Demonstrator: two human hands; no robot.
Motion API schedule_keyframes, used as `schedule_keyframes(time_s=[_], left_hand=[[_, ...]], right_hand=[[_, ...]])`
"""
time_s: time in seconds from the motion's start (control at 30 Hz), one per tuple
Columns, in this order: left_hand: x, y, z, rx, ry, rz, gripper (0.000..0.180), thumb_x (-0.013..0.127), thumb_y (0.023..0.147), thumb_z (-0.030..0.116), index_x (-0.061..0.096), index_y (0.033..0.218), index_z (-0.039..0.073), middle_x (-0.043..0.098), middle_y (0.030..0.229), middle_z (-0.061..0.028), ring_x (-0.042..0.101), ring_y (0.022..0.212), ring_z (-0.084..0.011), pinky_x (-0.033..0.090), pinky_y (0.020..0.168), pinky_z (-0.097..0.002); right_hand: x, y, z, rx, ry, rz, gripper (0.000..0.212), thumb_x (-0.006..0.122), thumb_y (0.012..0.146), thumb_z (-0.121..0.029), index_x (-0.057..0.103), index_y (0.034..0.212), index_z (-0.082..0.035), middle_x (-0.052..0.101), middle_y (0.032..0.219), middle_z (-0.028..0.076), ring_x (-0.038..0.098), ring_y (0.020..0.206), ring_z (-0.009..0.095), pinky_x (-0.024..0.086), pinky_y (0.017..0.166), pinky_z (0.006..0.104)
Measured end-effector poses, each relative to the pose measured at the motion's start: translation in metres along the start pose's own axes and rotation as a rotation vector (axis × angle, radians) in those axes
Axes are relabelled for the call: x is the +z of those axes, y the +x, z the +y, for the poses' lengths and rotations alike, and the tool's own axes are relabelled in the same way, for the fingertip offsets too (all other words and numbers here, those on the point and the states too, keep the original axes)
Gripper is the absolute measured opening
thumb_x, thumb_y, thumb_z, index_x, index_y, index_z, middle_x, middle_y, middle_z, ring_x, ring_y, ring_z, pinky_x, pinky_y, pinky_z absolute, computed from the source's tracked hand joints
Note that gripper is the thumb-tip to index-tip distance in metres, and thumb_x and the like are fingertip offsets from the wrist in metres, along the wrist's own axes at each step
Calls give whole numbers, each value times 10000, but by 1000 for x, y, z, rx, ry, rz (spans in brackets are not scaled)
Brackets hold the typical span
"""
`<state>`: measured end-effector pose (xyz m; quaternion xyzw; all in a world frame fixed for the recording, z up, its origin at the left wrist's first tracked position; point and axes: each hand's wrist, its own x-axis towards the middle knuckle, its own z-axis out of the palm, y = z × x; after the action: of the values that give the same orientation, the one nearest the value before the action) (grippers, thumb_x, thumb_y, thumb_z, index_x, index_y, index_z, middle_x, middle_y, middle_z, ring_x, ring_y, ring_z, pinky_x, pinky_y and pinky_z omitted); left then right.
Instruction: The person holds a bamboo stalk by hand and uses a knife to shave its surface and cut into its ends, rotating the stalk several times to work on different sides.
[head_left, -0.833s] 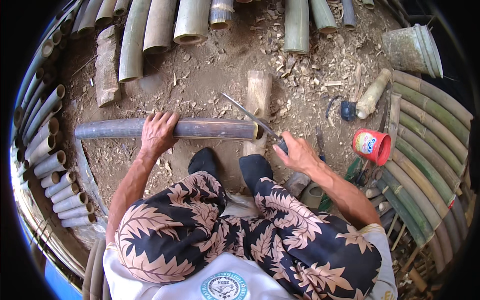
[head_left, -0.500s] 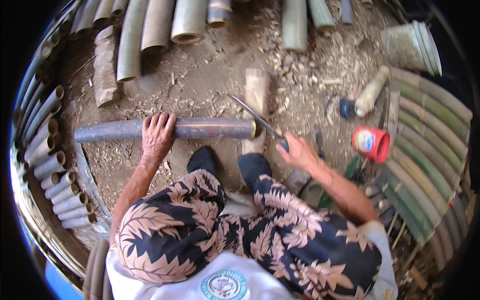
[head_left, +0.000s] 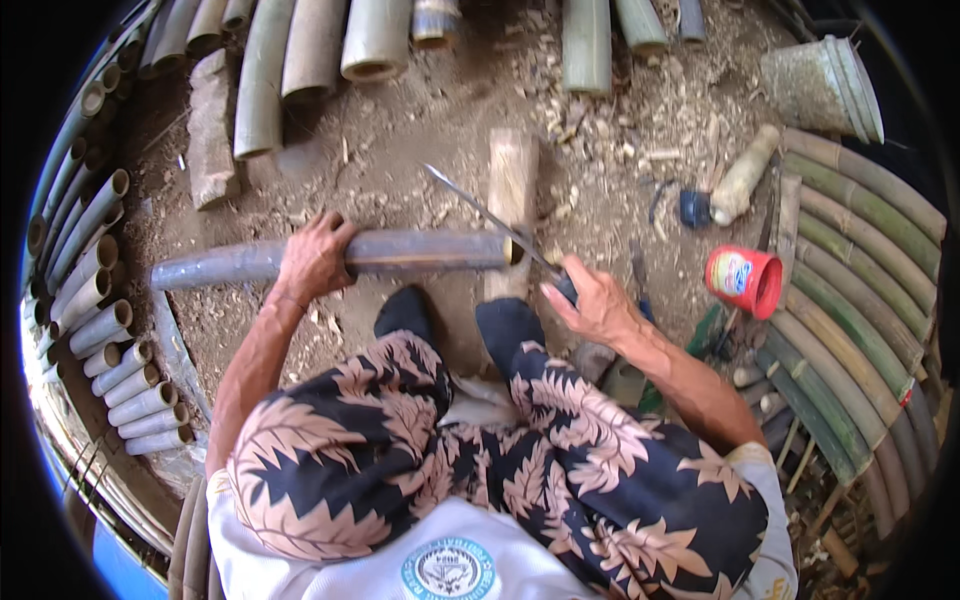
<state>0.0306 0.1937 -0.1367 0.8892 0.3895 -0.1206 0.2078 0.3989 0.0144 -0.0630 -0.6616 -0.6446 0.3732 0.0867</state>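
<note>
A dark purplish-brown bamboo tube [head_left: 430, 252] lies crosswise in front of my feet. Its right end rests by a pale wooden block [head_left: 512, 180]. My left hand [head_left: 317, 258] is wrapped over the tube left of its middle, fingers curled round the far side. In my right hand [head_left: 598, 303] is the dark handle of a long knife [head_left: 485, 213]. The slim blade slants up and left from my fist, passing over the tube's right end and the block. Whether the edge touches the bamboo I cannot tell.
Bamboo tubes [head_left: 375, 40] line the far side, with more stacked at left [head_left: 150, 405] and right [head_left: 850, 250]. A red container [head_left: 743, 282], a dirty bucket [head_left: 822, 88] and a club-shaped wooden piece [head_left: 745, 175] lie at right. Shavings litter the dirt floor; a rough slab [head_left: 212, 130] lies far left.
My left hand has turned on the tube, its fingers more bunched, and the light streak along the tube has shifted. The knife's tip has swung left and slightly farther away.
</note>
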Motion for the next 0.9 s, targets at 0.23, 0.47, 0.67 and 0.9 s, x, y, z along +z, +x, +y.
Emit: schedule_keyframes(time_s=[0.23,0.47,0.67,0.9], left_hand=[[10,-11,6,-4,77,136,607,837,593,178,602,1150,125,633,995,-79,624,1022,-288,507,872,-428],[27,-21,8,14,149,306,570,796,644,171,583,1168,100,638,1113,-86,610,1054,-285,464,925,-427],[37,-17,3,61,224,423,535,763,678,153,572,1175,98,633,1114,-80,606,1057,-276,449,943,-427],[35,-20,8,36,188,417,500,725,710,148,561,1179,101,621,1115,-76,591,1078,-271,433,968,-432]], right_hand=[[4,4,6,-129,-7,123,308,631,962,-263,551,1047,22,640,724,185,652,547,276,529,467,385],[-9,11,-41,-365,134,355,295,615,973,-249,553,1049,29,628,717,178,647,547,272,532,480,381],[7,18,16,81,-98,-56,337,645,950,-277,508,1037,19,581,603,161,612,503,318,509,517,422],[7,6,-20,-313,137,338,370,624,951,-312,519,1087,16,602,652,192,628,536,356,535,541,438]])
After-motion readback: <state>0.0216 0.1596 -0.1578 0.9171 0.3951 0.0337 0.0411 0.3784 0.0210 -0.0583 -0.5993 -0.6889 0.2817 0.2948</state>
